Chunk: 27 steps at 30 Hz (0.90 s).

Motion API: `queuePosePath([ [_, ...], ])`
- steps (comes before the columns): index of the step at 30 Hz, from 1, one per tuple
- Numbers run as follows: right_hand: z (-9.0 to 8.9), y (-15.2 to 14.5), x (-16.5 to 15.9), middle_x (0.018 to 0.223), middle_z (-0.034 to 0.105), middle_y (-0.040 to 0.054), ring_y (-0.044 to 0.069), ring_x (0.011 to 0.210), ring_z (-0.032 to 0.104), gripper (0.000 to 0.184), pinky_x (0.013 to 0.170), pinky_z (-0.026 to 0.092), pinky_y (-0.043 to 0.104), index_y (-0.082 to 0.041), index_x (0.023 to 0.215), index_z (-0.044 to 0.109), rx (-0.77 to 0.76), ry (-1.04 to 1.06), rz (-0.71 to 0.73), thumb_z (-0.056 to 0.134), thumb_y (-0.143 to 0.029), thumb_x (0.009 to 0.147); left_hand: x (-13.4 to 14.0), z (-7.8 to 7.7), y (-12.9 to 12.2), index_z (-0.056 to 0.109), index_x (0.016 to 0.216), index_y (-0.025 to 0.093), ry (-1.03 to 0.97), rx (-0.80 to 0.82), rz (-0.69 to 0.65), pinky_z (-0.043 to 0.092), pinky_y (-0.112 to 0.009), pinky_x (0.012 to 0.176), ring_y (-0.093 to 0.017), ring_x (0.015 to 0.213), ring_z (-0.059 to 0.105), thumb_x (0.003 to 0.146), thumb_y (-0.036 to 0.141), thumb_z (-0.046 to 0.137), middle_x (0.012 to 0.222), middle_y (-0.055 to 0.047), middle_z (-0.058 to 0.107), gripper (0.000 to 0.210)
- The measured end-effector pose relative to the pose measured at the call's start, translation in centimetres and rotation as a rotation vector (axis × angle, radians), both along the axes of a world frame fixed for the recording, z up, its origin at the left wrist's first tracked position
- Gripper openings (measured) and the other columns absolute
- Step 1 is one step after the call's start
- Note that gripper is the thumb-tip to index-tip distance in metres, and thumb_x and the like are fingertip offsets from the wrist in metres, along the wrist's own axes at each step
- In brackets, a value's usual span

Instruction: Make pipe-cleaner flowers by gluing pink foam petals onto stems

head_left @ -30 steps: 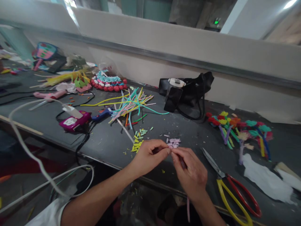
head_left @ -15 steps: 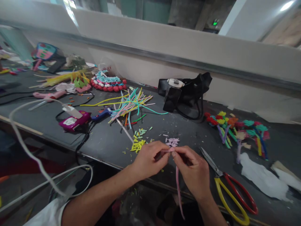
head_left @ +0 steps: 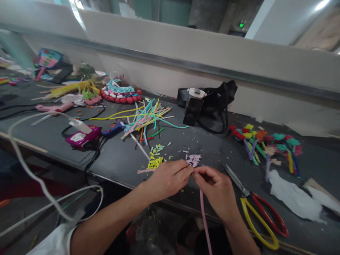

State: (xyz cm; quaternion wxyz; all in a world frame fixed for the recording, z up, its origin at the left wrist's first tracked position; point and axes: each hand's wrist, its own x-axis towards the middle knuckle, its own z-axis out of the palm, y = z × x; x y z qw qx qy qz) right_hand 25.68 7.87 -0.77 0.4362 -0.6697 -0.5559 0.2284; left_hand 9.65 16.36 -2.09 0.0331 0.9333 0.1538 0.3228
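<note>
Both of my hands meet near the table's front edge over a pink pipe cleaner (head_left: 204,216). My left hand (head_left: 170,179) pinches it, and a short pink end pokes out to the left behind the wrist side. My right hand (head_left: 216,186) grips it between thumb and forefinger, its long tail hanging down below the table edge. The fingertips hide the stretch where the hands touch. Just beyond them lie cut lilac bits (head_left: 193,160), yellow bits (head_left: 154,163) and green bits (head_left: 157,149).
Scissors (head_left: 247,193) with red and yellow handles lie right of my right hand. Farther back are loose pipe cleaners (head_left: 148,117), a black bag (head_left: 217,101) and pipe-cleaner flowers (head_left: 249,136). A purple device (head_left: 83,137) with a white cable sits left, near a blue glue gun (head_left: 114,129).
My left hand has turned more palm-down, covering the pinched part. A pink end now shows at its left, and the hanging tail reaches lower. The view has shifted slightly.
</note>
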Motion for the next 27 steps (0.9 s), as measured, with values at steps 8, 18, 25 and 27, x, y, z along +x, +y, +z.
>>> queuePosePath([
  [8,0.3,-0.6,-0.2,0.069,0.067,-0.0014,0.013,0.060,0.058,0.015,0.055,0.043,0.022,-0.020,0.080,0.070,0.063,-0.099,0.065,0.058,-0.027,0.087,-0.2,0.6,0.2,0.062,0.098,0.016,0.055,-0.121,-0.016,0.046,-0.023,0.061,-0.014,0.074,0.063,0.094,0.019,0.041,0.086,-0.006,0.067,0.022],
  [18,0.3,-0.8,0.9,0.078,0.071,0.0021,0.016,0.070,0.063,0.021,0.063,0.048,0.024,-0.018,0.081,0.070,-0.152,0.075,0.138,0.059,-0.035,0.085,-0.3,-0.1,-0.1,0.061,0.094,0.015,-0.010,0.029,-0.113,0.039,-0.023,0.052,-0.012,0.061,0.053,0.094,0.016,0.044,0.071,-0.001,0.058,0.017],
  [25,0.6,-1.3,0.1,0.071,0.067,-0.0002,0.012,0.063,0.058,0.021,0.058,0.045,0.021,-0.020,0.083,0.071,-0.085,0.117,0.079,0.062,-0.038,0.085,-0.1,-0.3,-0.1,0.056,0.092,0.017,-0.172,-0.324,-0.134,0.042,-0.020,0.059,-0.011,0.066,0.054,0.091,0.015,0.048,0.075,-0.001,0.058,0.009],
  [27,0.6,-1.5,-0.3,0.065,0.063,-0.0015,0.010,0.056,0.054,0.022,0.052,0.042,0.020,-0.020,0.085,0.072,-0.082,0.142,0.041,0.061,-0.039,0.086,0.0,-0.5,-0.2,0.056,0.093,0.017,-0.222,-0.376,-0.114,0.041,-0.021,0.060,-0.011,0.067,0.054,0.091,0.015,0.048,0.074,-0.001,0.058,0.008],
])
